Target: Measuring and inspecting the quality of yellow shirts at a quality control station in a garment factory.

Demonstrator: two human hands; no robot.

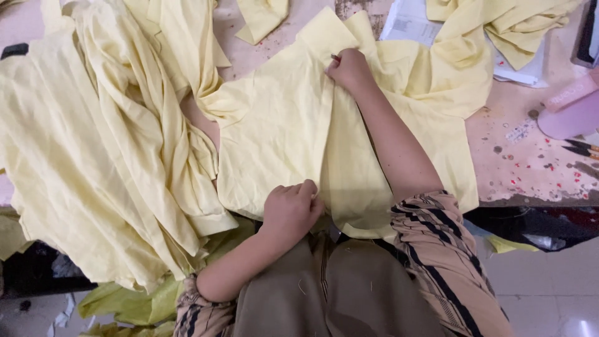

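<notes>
A pale yellow cut piece of fabric [274,131] lies flat on the worn table [530,156] in front of me. My left hand [290,209] pinches its near edge at the table's front. My right hand [349,68] is stretched forward and grips the far part of the same piece, with a small red-tipped thing between its fingers. A fold line runs between the two hands.
A big heap of the same yellow fabric [100,143] covers the left side and hangs off the edge. More yellow pieces [474,37] and white papers [409,22] lie at the back right. A pink object [571,112] and pencils [580,148] sit at the right.
</notes>
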